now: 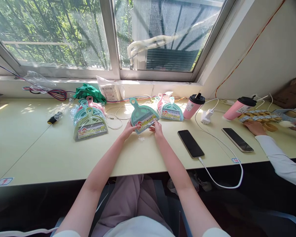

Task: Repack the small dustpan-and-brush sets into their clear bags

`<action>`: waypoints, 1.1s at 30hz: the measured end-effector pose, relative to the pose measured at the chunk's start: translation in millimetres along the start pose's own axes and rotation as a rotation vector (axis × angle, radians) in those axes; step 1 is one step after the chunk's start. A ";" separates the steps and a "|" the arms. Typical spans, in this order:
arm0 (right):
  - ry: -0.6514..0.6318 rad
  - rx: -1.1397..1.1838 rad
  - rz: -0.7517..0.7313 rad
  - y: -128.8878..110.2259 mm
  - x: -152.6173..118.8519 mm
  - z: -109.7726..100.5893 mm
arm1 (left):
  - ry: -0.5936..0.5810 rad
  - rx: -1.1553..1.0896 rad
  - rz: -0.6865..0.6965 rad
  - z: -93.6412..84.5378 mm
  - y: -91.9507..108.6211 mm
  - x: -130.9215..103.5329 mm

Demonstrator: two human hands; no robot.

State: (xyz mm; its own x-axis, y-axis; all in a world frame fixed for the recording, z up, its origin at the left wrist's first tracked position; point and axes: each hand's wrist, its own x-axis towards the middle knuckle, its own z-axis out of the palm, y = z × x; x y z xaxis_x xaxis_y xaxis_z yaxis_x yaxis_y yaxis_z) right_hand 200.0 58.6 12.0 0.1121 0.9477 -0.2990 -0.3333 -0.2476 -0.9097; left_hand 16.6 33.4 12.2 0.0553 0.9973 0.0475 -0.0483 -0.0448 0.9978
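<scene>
A teal mini dustpan and brush set (pixel 141 112) in clear wrapping is held tilted above the table, its looped handle pointing away from me. My left hand (pixel 130 129) grips its lower left corner, thumb on the front. At the lower right edge, my right hand (pixel 157 127) closes on the same set. Just behind it to the right lies another teal dustpan set (pixel 172 111), partly over a pink one (pixel 160 101). On the left is a pile of wrapped sets, with an olive-green dustpan set (pixel 90 126) in front.
A black phone (pixel 191 144) on a white cable and a second phone (pixel 237 140) lie to the right. Two pink cups (pixel 192 107) stand farther back. A co-worker's hand (pixel 256 127) is at far right. A black-and-yellow object (pixel 54 118) and green plastic (pixel 88 92) are left.
</scene>
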 end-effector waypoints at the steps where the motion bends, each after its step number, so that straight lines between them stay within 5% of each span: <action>1: 0.002 -0.001 -0.004 -0.1 -0.5 -0.2 | -0.001 0.002 0.001 0.5 0.4 -0.4; 20: 0.009 0.052 0.055 -0.3 7.4 -3.2 | 0.013 0.015 0.020 -1.1 -1.0 -1.3; 25: -0.196 -0.187 0.100 -16.9 3.4 -12.8 | 0.020 -0.017 0.067 -12.5 5.9 1.2; 28: -0.296 -0.525 -0.178 -25.7 -1.6 -20.3 | 0.066 -0.089 0.038 -32.7 6.7 6.3; 33: -0.138 -1.042 -0.932 -25.3 -2.7 -28.4 | 0.147 -0.255 0.005 -67.1 5.9 10.3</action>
State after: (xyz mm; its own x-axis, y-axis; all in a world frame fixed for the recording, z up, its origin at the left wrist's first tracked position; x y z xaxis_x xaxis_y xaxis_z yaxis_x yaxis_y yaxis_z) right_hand 234.7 56.6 27.7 -0.2076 0.8413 0.4991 0.6562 0.4982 -0.5667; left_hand -50.0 47.2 15.5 -0.0895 0.9956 0.0266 -0.2986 -0.0523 0.9529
